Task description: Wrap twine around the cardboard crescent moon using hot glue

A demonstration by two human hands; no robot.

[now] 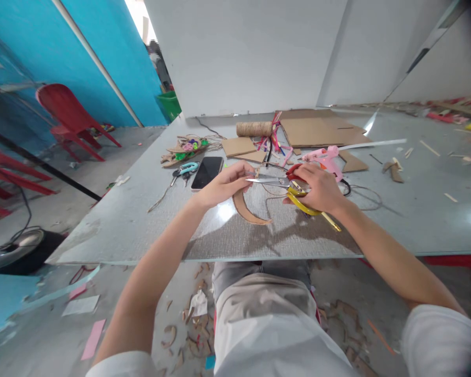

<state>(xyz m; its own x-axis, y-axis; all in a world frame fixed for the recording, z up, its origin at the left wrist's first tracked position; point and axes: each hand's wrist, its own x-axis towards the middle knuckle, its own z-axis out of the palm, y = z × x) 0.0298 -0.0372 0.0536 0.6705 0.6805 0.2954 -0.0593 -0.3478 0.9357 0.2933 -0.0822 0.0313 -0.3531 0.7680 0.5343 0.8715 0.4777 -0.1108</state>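
My left hand (230,184) is closed on the upper end of a crescent-shaped cardboard piece (246,209), whose lower tip points right over the table. In my right hand (317,187) is a pair of scissors (272,181) with red and yellow handles. The blades point left and reach my left fingertips; whether they touch the cardboard there I cannot tell. Thin twine (272,165) loops near both hands. A yellow pencil-like stick (332,222) lies below my right hand. Just behind that hand is a pink glue gun (329,162).
A phone (207,173) and keys with a light-blue holder (188,168) lie left of my hands. Farther back are a twine roll (254,129), cardboard sheets (317,128) and decorated pieces (186,149). Scraps cover the floor; a red chair (68,112) stands left.
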